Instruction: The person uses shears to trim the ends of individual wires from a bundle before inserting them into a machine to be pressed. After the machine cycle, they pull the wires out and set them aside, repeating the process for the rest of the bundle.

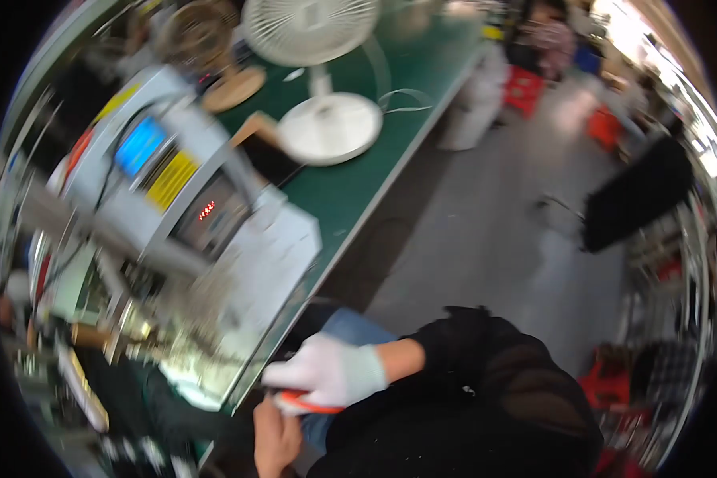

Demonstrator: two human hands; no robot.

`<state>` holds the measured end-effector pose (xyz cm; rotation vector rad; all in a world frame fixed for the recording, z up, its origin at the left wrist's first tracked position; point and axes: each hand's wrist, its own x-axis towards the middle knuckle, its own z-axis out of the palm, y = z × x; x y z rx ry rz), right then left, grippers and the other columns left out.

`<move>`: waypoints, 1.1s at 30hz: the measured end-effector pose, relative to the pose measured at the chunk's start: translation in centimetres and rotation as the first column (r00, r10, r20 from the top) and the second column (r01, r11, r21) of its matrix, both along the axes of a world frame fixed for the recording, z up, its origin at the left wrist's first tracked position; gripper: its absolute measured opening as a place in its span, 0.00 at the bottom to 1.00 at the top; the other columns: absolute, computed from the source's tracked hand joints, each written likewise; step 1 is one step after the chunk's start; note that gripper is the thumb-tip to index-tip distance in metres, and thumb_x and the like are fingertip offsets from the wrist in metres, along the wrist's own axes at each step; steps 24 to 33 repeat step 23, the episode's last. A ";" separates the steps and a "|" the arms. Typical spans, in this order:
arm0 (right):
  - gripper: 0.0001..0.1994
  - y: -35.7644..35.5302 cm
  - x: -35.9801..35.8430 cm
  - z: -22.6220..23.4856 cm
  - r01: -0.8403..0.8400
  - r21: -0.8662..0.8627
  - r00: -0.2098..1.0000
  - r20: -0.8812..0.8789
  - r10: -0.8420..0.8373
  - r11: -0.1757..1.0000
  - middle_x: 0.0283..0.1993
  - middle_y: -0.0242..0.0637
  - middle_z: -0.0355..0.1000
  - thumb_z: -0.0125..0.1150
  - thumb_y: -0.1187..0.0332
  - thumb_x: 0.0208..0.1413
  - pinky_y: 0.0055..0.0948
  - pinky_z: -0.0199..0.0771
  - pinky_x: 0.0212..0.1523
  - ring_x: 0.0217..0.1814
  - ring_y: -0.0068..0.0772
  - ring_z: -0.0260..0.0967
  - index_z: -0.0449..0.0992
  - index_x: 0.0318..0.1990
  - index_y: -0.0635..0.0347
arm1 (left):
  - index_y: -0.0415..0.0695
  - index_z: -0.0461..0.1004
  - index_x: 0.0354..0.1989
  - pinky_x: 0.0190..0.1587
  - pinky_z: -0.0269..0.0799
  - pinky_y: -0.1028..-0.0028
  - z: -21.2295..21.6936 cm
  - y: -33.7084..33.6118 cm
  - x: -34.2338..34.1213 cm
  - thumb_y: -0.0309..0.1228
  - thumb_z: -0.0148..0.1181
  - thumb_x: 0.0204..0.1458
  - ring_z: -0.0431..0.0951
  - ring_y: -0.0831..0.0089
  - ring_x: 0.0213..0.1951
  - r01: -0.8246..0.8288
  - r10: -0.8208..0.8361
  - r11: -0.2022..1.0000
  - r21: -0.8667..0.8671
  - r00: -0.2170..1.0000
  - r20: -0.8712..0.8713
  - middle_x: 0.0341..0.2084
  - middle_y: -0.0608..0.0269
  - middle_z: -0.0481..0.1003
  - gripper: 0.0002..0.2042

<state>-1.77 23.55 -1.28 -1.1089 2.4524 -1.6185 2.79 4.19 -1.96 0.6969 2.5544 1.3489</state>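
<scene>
My right hand (pixel 320 373), in a white glove with a pale cuff, reaches in from a black sleeve with its fingers bent. Just below it, my left hand (pixel 276 440) is bare, its fingers curled in close to the gloved fingertips. Both hands close on a small white item with an orange edge (pixel 317 405); motion blur and the fingers hide what kind of thing it is. The hands are together in front of my body, beside the near edge of the green workbench (pixel 344 227).
On the bench stand a grey machine (pixel 155 171) with a blue screen and red digits, a pale plate (pixel 283 243), a white fan (pixel 331 127) and a brown fan (pixel 233 88). A black chair (pixel 641 195) is across the grey floor; red stools (pixel 523 89) and a seated person are farther back.
</scene>
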 end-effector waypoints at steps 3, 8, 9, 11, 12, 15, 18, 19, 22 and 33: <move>0.10 -0.8 -0.3 -1.1 0.026 -0.086 0.997 0.077 -0.019 0.996 0.18 0.41 0.70 0.58 0.63 0.51 0.34 0.68 0.21 0.18 0.39 0.70 0.71 0.29 0.62 | 0.37 0.71 0.36 0.30 0.64 0.74 1.3 0.2 0.1 0.20 0.56 0.52 0.68 0.75 0.26 0.038 -0.035 0.997 0.063 0.998 -0.045 0.26 0.63 0.71 0.04; 0.14 -1.3 -0.9 0.7 -0.023 -0.316 0.784 0.583 0.213 0.949 0.16 0.41 0.70 0.54 0.64 0.53 0.30 0.69 0.17 0.15 0.34 0.70 0.70 0.24 0.67 | 0.40 0.53 0.58 0.43 0.66 0.67 -2.5 -1.3 1.0 0.26 0.54 0.53 0.71 0.62 0.38 -0.371 0.356 0.906 0.203 0.928 0.109 0.39 0.52 0.72 0.25; 0.14 -1.3 -1.0 0.9 -0.025 -0.369 0.666 0.687 0.291 0.929 0.16 0.40 0.70 0.53 0.64 0.54 0.28 0.69 0.16 0.14 0.32 0.70 0.71 0.25 0.68 | 0.38 0.63 0.48 0.39 0.67 0.69 -2.4 -0.3 1.3 0.23 0.53 0.53 0.72 0.65 0.34 -0.458 0.492 0.846 0.272 0.868 -0.070 0.35 0.55 0.73 0.14; 0.14 -1.8 -1.1 0.8 -0.027 -0.385 0.669 0.679 0.302 0.923 0.16 0.40 0.70 0.52 0.64 0.54 0.27 0.69 0.15 0.13 0.30 0.69 0.71 0.25 0.68 | 0.36 0.72 0.39 0.34 0.69 0.70 -2.2 -0.2 1.5 0.19 0.51 0.54 0.73 0.68 0.30 -0.522 0.616 0.774 0.358 0.753 -0.233 0.30 0.57 0.74 0.06; 0.14 -2.0 -1.2 0.6 -0.024 -0.400 0.674 0.670 0.311 0.916 0.16 0.39 0.70 0.51 0.64 0.55 0.26 0.69 0.15 0.13 0.29 0.68 0.71 0.25 0.69 | 0.36 0.71 0.40 0.36 0.69 0.70 -1.8 -0.8 1.5 0.20 0.51 0.55 0.73 0.68 0.31 -0.452 0.534 0.835 0.314 0.803 -0.263 0.30 0.56 0.74 0.06; 0.15 -2.9 -1.2 -0.2 -0.052 -0.437 0.630 0.683 0.369 0.898 0.16 0.38 0.69 0.50 0.64 0.57 0.25 0.70 0.14 0.12 0.27 0.68 0.72 0.26 0.69 | 0.37 0.71 0.41 0.39 0.70 0.71 -1.1 -2.7 1.5 0.21 0.51 0.56 0.74 0.68 0.32 -0.294 0.357 0.928 0.229 0.880 -0.313 0.31 0.55 0.74 0.07; 0.16 -2.7 -1.4 -0.8 -0.099 -0.483 0.522 0.720 0.458 0.870 0.16 0.39 0.69 0.49 0.64 0.58 0.27 0.72 0.15 0.13 0.28 0.68 0.72 0.26 0.69 | 0.39 0.71 0.44 0.41 0.71 0.71 -1.1 -4.0 1.5 0.23 0.53 0.56 0.76 0.66 0.35 -0.054 0.013 0.845 0.532 0.997 0.080 0.33 0.54 0.75 0.08; 0.15 -2.2 -1.8 -0.7 -0.207 -0.491 0.426 0.734 0.529 0.847 0.16 0.39 0.69 0.50 0.63 0.58 0.27 0.72 0.15 0.13 0.28 0.68 0.73 0.27 0.68 | 0.39 0.71 0.44 0.41 0.71 0.71 -0.9 -4.3 1.3 0.23 0.53 0.56 0.76 0.66 0.35 -0.048 0.006 0.842 0.537 0.997 0.078 0.33 0.54 0.75 0.08; 0.15 -1.1 -2.2 -1.5 -0.392 -0.518 0.210 0.754 0.622 0.760 0.17 0.40 0.70 0.51 0.62 0.58 0.27 0.71 0.15 0.13 0.29 0.68 0.73 0.30 0.68 | 0.46 0.72 0.46 0.40 0.72 0.72 0.8 -5.0 0.6 0.25 0.55 0.56 0.76 0.56 0.30 0.231 -0.228 0.972 0.055 0.972 -0.056 0.33 0.54 0.78 0.10; 0.15 -1.6 -2.3 -2.8 -0.453 -0.493 0.201 0.755 0.624 0.743 0.18 0.39 0.71 0.52 0.61 0.58 0.28 0.74 0.21 0.17 0.29 0.70 0.75 0.33 0.67 | 0.46 0.72 0.46 0.40 0.72 0.72 0.7 -4.9 0.6 0.25 0.55 0.56 0.76 0.56 0.30 0.231 -0.228 0.971 0.058 0.972 -0.057 0.33 0.54 0.78 0.10</move>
